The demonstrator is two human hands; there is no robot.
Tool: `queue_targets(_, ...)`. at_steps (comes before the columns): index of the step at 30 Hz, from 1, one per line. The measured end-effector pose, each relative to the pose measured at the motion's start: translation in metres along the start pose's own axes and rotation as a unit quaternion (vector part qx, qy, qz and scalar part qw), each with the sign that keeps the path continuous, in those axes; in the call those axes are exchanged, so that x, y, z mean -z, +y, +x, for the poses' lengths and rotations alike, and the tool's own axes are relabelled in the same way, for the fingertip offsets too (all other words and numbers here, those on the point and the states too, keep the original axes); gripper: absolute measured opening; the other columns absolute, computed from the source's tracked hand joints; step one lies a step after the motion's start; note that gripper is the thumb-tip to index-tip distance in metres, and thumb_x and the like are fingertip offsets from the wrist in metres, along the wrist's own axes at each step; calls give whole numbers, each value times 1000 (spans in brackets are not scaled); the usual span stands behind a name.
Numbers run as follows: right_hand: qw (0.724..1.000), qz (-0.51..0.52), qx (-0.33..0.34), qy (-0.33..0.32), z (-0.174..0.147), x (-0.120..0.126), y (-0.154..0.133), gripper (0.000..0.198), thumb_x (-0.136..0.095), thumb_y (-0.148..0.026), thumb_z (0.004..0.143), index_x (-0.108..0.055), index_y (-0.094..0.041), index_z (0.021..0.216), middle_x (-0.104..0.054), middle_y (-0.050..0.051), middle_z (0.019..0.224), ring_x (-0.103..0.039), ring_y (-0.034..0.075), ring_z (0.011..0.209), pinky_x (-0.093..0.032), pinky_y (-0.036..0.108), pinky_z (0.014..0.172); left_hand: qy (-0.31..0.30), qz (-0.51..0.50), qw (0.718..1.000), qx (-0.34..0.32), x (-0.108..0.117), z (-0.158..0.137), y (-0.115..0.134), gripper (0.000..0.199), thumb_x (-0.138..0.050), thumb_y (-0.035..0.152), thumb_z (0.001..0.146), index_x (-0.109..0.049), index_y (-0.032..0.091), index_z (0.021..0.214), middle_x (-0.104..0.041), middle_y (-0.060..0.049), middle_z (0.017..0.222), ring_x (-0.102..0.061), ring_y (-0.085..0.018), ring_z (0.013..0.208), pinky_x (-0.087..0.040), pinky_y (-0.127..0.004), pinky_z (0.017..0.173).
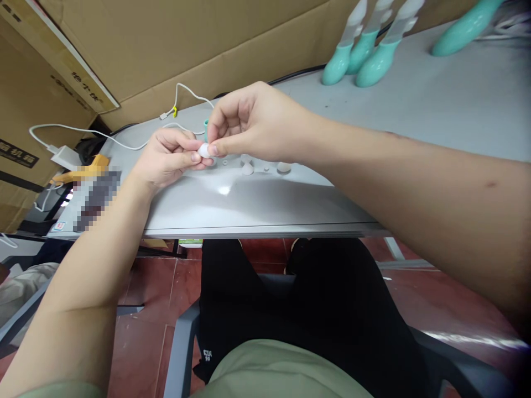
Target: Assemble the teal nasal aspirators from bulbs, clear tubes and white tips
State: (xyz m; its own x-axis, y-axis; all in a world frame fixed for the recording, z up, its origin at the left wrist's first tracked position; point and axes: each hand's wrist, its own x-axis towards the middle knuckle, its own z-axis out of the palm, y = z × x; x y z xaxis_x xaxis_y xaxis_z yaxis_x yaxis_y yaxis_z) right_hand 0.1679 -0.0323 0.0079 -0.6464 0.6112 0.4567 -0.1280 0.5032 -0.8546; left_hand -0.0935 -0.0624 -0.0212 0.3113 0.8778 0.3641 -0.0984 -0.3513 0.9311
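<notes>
A small white rounded piece (203,150) is pinched between the fingertips of both hands, above the grey table (257,204). My left hand (170,157) grips it from the left with thumb and fingers. From the other side, my right hand (253,121) closes thumb and forefinger on its right end. Partly behind the right hand stands a teal green part (206,128). On the table just right of the hands lie several small pale pieces, among them a whitish cone-like one (248,168) and a round one (284,167).
Teal bulbs with clear nozzles (375,62) stand at the back right, with another teal bulb (460,33) beyond. A white cable (124,145) runs across the left to a white adapter (66,157) and an orange object (93,168). Cardboard (199,50) walls the table's back.
</notes>
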Motion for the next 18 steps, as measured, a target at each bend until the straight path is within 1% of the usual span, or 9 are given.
queue_targets(3, 1000, 10, 0, -25, 2, 0, 3, 22, -97, -26, 73, -78, -32, 84, -80, -3, 72, -84, 20, 84, -69, 28, 73, -32, 2, 999, -5, 2, -2, 3, 38, -137, 45, 69, -104, 40, 89, -86, 1, 77, -97, -21, 77, -80, -18, 70)
queue_targets(5, 999, 6, -10, -42, 4, 0, 4, 22, -98, -27, 73, -80, -32, 85, -82, -2, 74, -84, 20, 84, -70, 29, 73, -49, 10, 999, -2, 4, -2, 5, 36, -135, 42, 72, -105, 40, 91, -85, 0, 77, -96, -20, 75, -80, -19, 68)
queue_targets(8, 999, -17, -16, -39, 2, -2, 0, 18, -99, -23, 81, -83, -30, 85, -84, 0, 77, -85, 21, 87, -71, 31, 79, -50, 51, 997, -14, 11, 0, 7, 38, -135, 48, 71, -105, 38, 92, -83, -1, 78, -91, -20, 69, -83, -26, 69)
queue_targets(11, 998, -67, 9, -21, -2, -2, -9, 16, -96, -19, 95, -83, -26, 88, -86, 0, 81, -84, 20, 88, -72, 32, 87, -42, 90, 993, -68, 20, 4, 9, 41, -135, 55, 71, -106, 39, 95, -77, 0, 76, -83, -18, 62, -84, -32, 68)
queue_targets(13, 989, -140, 46, -3, -4, 1, -12, 15, -90, -16, 99, -83, -26, 89, -87, 0, 87, -82, 19, 89, -71, 33, 93, -36, 111, 987, -107, 27, 6, 11, 38, -133, 56, 74, -107, 42, 98, -76, 0, 75, -79, -16, 60, -78, -30, 62)
queue_targets(14, 981, -181, 64, 5, -4, 3, -11, 16, -87, -14, 98, -83, -27, 88, -87, 0, 89, -80, 20, 91, -70, 34, 96, -34, 127, 984, -121, 30, 7, 12, 34, -131, 55, 77, -107, 44, 99, -76, 0, 75, -76, -15, 59, -74, -28, 58)
queue_targets(15, 971, -225, 81, 11, -4, 5, -9, 18, -86, -13, 95, -82, -28, 85, -86, 0, 88, -80, 21, 93, -69, 35, 100, -31, 146, 980, -133, 32, 6, 14, 28, -127, 51, 80, -107, 45, 99, -77, -1, 75, -73, -14, 58, -69, -27, 55)
queue_targets(17, 955, -280, 93, 17, 0, 8, 3, 22, -89, -13, 89, -79, -30, 78, -83, 1, 82, -79, 25, 97, -70, 37, 107, -32, 200, 968, -150, 33, 5, 18, 18, -117, 36, 83, -107, 44, 97, -78, -1, 73, -67, -14, 58, -58, -27, 53)
queue_targets(18, 949, -300, 93, 7, 3, 9, 11, 24, -91, -14, 89, -78, -30, 77, -82, 1, 79, -80, 28, 101, -71, 40, 112, -40, 237, 959, -150, 32, 4, 21, 19, -110, 28, 83, -107, 43, 95, -78, -2, 71, -64, -14, 58, -54, -28, 54)
